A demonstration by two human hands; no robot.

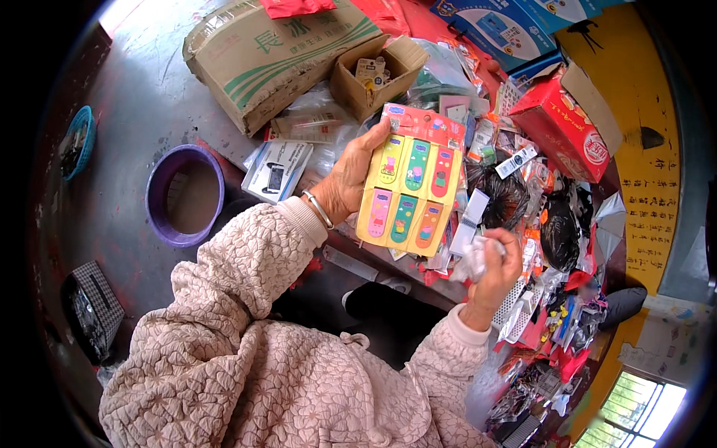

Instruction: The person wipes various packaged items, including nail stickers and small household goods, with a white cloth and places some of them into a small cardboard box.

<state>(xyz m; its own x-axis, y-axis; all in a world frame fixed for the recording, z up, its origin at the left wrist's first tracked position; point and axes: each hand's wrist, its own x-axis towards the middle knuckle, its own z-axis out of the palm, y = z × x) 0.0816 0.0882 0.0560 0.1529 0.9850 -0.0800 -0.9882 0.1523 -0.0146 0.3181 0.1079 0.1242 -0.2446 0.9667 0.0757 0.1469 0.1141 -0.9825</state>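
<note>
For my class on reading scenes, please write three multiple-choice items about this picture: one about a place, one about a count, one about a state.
1. Where is the purple basin?
A. on the floor, at the person's left
B. on top of the red box
C. inside the small carton

2. How many coloured strips does the yellow card show?
A. three
B. six
C. nine

3. What does the right hand do?
A. lies flat and empty
B. grips a crumpled white wad
C. holds the card's lower edge

Answers:
1 A: the basin stands on grey floor left of the sleeve.
2 B: two rows of three strips.
3 B: its fingers close on the wad, while the left hand holds the card.
</note>
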